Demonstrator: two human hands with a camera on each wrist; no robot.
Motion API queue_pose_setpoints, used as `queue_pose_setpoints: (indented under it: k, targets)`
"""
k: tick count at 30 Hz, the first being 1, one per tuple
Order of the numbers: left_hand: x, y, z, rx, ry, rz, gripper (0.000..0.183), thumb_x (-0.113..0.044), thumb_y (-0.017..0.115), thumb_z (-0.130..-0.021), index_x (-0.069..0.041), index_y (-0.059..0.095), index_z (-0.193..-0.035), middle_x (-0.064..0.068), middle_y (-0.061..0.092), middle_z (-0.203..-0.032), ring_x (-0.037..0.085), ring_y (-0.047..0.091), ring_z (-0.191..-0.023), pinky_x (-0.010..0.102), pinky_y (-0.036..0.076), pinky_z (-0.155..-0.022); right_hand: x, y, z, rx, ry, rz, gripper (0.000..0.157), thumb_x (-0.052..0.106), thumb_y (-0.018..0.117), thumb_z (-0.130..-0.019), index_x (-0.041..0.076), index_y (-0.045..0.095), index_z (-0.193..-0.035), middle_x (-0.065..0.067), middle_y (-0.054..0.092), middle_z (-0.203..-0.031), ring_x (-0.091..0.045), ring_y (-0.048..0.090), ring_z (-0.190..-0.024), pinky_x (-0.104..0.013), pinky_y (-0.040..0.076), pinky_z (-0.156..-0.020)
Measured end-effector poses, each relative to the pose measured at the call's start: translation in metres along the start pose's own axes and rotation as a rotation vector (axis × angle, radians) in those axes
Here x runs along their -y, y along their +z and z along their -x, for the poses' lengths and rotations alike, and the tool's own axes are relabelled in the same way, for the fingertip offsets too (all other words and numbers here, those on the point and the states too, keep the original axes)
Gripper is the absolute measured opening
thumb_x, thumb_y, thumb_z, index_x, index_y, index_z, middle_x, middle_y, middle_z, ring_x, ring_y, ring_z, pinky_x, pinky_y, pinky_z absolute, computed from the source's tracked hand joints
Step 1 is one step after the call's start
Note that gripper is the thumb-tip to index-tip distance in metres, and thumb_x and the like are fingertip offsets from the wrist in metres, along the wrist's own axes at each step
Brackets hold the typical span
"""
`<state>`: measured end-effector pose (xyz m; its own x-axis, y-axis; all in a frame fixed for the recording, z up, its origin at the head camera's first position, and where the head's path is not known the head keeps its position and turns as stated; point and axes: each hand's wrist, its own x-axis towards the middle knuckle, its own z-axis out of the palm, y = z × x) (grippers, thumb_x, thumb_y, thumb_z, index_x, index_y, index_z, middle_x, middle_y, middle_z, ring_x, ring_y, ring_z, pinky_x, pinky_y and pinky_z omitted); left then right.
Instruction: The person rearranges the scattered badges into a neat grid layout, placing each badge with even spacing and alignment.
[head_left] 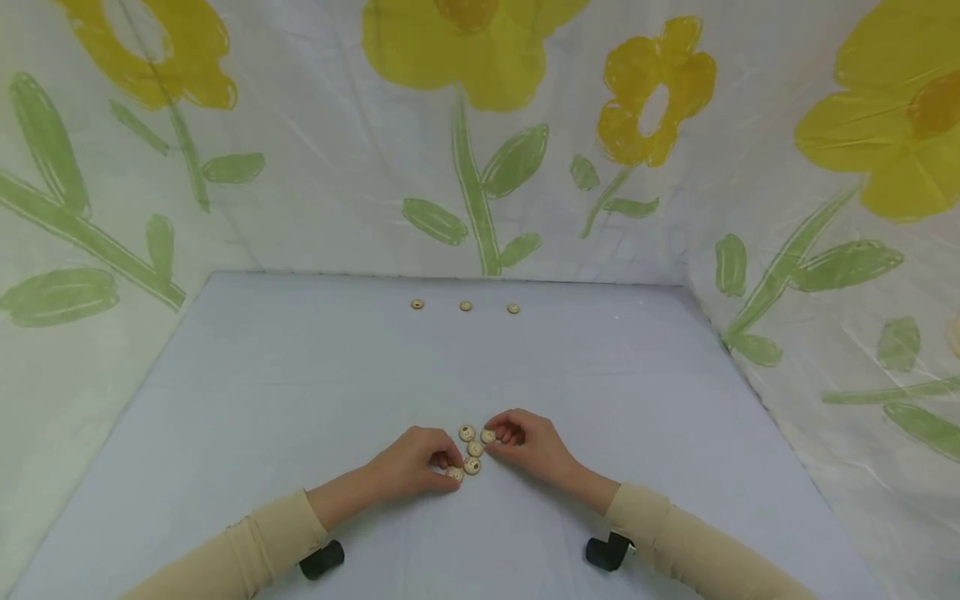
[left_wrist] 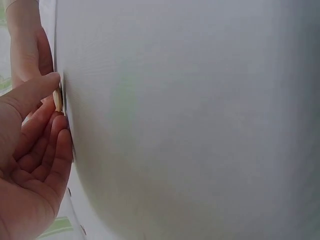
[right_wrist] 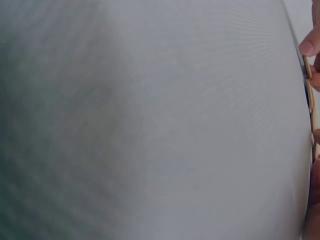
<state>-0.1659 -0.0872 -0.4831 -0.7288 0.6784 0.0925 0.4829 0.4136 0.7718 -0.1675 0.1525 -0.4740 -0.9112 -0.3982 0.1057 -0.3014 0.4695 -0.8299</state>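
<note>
Five pale discs [head_left: 475, 448] clustered on the tabletop [head_left: 300, 358]: one pinched in the left hand [head_left: 416, 461], another in the right hand [head_left: 534, 450], three between. Farther back, three spaced discs [head_left: 466, 306] in a row. Markings [head_left: 465, 428] too small to read.

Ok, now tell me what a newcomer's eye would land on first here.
Probably the big yellow flowers on the pale backdrop that rises behind the table. Next, the left hand and right hand, each pinching a small round disc toward the table's near side, with three more discs between them. Three far discs sit in a spaced row by the back edge.
</note>
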Motion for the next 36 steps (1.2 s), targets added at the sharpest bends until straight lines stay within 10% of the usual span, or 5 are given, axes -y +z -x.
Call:
queue_pose_setpoints:
  k: [8, 36]
  targets:
    - [-0.005, -0.004, 0.003, -0.017, 0.011, 0.009, 0.016, -0.011, 0.08, -0.08, -0.007, 0.071, -0.093, -0.004, 0.067, -0.086, 0.008, 0.061, -0.079, 0.024, 0.052, -0.073, -0.03, 0.006, -0.005, -0.008, 0.013, 0.005, 0.022, 0.011, 0.078, -0.083, 0.009, 0.07, -0.104, 0.0, 0.063, -0.084, -0.016, 0.058, -0.077, -0.02, 0.047, -0.066]
    - [0.025, -0.057, -0.032, -0.209, -0.13, -0.086, 0.017, -0.013, 0.08, -0.08, -0.007, 0.073, -0.095, -0.001, 0.069, -0.09, 0.012, 0.061, -0.082, 0.028, 0.052, -0.074, -0.028, 0.005, -0.003, -0.004, 0.018, 0.044, 0.019, 0.013, 0.077, -0.084, 0.012, 0.071, -0.102, 0.007, 0.06, -0.083, -0.009, 0.056, -0.076, -0.021, 0.049, -0.066]
